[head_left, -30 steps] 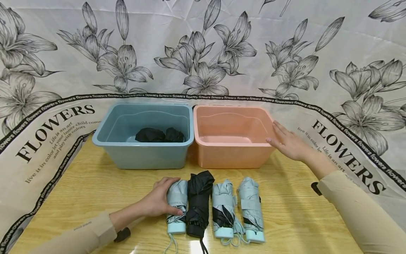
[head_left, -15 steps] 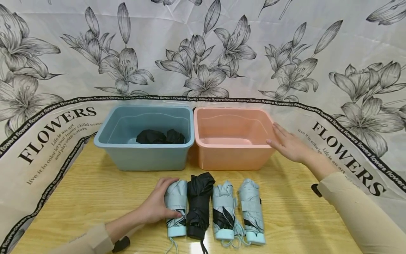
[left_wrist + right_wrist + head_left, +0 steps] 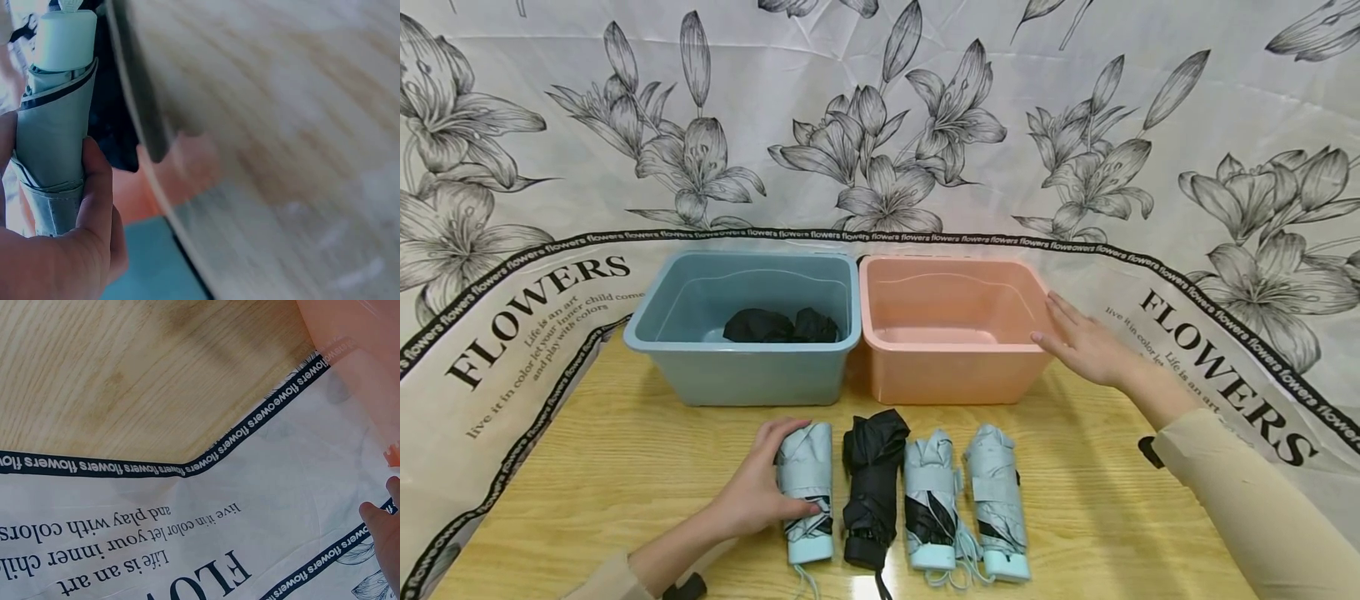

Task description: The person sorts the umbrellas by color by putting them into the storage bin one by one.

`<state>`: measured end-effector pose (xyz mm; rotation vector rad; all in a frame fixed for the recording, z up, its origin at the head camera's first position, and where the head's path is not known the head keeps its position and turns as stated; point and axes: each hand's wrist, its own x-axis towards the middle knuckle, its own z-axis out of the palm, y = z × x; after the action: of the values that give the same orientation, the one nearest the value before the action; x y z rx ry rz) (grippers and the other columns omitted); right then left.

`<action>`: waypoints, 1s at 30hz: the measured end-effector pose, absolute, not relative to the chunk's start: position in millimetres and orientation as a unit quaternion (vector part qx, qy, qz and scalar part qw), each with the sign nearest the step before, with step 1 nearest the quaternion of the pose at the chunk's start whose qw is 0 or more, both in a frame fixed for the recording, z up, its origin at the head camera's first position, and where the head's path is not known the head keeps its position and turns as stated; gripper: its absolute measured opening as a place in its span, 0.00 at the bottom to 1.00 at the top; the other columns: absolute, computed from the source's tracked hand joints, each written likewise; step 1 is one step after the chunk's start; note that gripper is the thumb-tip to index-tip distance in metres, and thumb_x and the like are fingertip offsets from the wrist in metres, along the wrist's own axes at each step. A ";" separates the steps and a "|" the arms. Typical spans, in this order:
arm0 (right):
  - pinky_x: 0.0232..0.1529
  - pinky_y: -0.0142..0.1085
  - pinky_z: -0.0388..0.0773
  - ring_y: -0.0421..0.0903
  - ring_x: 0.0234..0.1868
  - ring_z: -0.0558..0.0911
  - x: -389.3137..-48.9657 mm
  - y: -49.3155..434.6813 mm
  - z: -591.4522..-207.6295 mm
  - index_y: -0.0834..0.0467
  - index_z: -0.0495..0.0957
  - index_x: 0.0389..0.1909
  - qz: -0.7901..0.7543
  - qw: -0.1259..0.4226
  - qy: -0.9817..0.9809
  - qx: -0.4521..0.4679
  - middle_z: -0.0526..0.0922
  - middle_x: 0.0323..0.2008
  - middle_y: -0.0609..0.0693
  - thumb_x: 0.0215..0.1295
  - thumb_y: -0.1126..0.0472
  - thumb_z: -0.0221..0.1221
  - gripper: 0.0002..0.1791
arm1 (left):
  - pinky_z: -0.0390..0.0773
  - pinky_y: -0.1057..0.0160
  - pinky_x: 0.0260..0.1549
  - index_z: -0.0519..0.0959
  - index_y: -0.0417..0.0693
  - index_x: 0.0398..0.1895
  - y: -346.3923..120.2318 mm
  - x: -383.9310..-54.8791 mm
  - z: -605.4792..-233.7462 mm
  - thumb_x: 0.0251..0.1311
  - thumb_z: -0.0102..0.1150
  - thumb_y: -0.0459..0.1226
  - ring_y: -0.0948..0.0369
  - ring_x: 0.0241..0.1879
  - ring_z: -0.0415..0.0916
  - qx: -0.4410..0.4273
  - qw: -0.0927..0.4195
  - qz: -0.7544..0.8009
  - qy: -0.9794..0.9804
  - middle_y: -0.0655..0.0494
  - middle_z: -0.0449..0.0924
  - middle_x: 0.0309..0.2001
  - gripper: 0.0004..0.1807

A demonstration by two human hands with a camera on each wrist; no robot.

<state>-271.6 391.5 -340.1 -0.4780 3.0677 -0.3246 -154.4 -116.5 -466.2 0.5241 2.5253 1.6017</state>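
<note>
My left hand (image 3: 758, 493) grips a folded pale blue umbrella (image 3: 808, 467), thumb on one side and fingers on the other. In the left wrist view the same umbrella (image 3: 55, 134) shows its pale handle cap and a dark band of fabric. A gap separates it from a folded black umbrella (image 3: 874, 487) to its right. Two more pale blue umbrellas, one (image 3: 929, 500) beside the black one and another (image 3: 996, 487) at the row's right end, lie on the table. My right hand (image 3: 1092, 346) rests with straight fingers on the right side of a pink bin (image 3: 951, 375).
A blue bin (image 3: 752, 375) stands left of the pink one, with dark folded fabric bundles (image 3: 760, 326) inside. Behind both bins hangs a white flower-printed cloth (image 3: 715, 75), which also borders the wooden table (image 3: 1105, 517).
My left hand has drawn the leftmost pale blue umbrella slightly left, widening the gap to the black umbrella. The right hand stays at the pink bin.
</note>
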 end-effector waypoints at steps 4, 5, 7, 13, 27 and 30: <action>0.74 0.72 0.41 0.75 0.78 0.47 -270.6 391.9 -340.4 0.64 0.37 0.84 -0.105 0.012 0.983 -0.153 0.33 0.83 0.62 0.83 0.38 0.39 0.45 | 0.74 0.46 0.61 0.65 0.57 0.76 -118.2 -153.2 -460.8 0.33 0.90 0.36 0.46 0.63 0.68 0.175 0.034 0.537 0.825 0.44 0.60 0.69 0.61; 0.74 0.72 0.40 0.75 0.78 0.47 -270.3 391.8 -340.3 0.64 0.37 0.84 -0.106 0.012 0.983 -0.152 0.33 0.83 0.62 0.83 0.38 0.39 0.45 | 0.74 0.47 0.61 0.65 0.58 0.76 -118.2 -153.2 -458.9 0.33 0.90 0.36 0.47 0.63 0.68 0.177 0.029 0.541 0.822 0.45 0.60 0.69 0.61; 0.74 0.72 0.40 0.75 0.78 0.47 -269.9 391.8 -339.8 0.64 0.37 0.84 -0.107 0.013 0.983 -0.151 0.33 0.83 0.62 0.83 0.38 0.39 0.45 | 0.74 0.46 0.61 0.64 0.58 0.77 -118.0 -153.3 -454.2 0.34 0.90 0.36 0.47 0.64 0.67 0.180 0.019 0.551 0.815 0.45 0.59 0.70 0.61; 0.74 0.72 0.41 0.75 0.78 0.47 -269.2 392.2 -339.0 0.64 0.37 0.84 -0.106 0.013 0.983 -0.150 0.33 0.83 0.62 0.83 0.38 0.39 0.45 | 0.79 0.52 0.56 0.63 0.55 0.77 -114.2 -156.9 -440.2 0.37 0.87 0.32 0.42 0.66 0.63 0.192 0.001 0.595 0.780 0.45 0.53 0.73 0.60; 0.75 0.71 0.40 0.73 0.79 0.45 -269.8 391.5 -338.0 0.64 0.37 0.84 -0.106 0.018 0.983 -0.148 0.33 0.84 0.61 0.83 0.37 0.39 0.46 | 0.86 0.59 0.45 0.60 0.57 0.79 -79.4 -182.4 -388.9 0.39 0.82 0.22 0.43 0.64 0.69 0.219 -0.054 0.676 0.702 0.52 0.49 0.74 0.61; 0.75 0.71 0.40 0.73 0.80 0.45 -270.2 391.0 -337.3 0.63 0.36 0.84 -0.106 0.019 0.983 -0.147 0.33 0.84 0.61 0.83 0.37 0.39 0.46 | 0.85 0.61 0.45 0.60 0.56 0.79 -68.8 -192.6 -375.0 0.40 0.82 0.22 0.44 0.62 0.70 0.226 -0.078 0.681 0.693 0.55 0.49 0.76 0.60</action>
<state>-270.2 391.0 -337.3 -0.4548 3.0527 -0.3289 -192.6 -68.8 -375.0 0.7467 2.2907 2.2518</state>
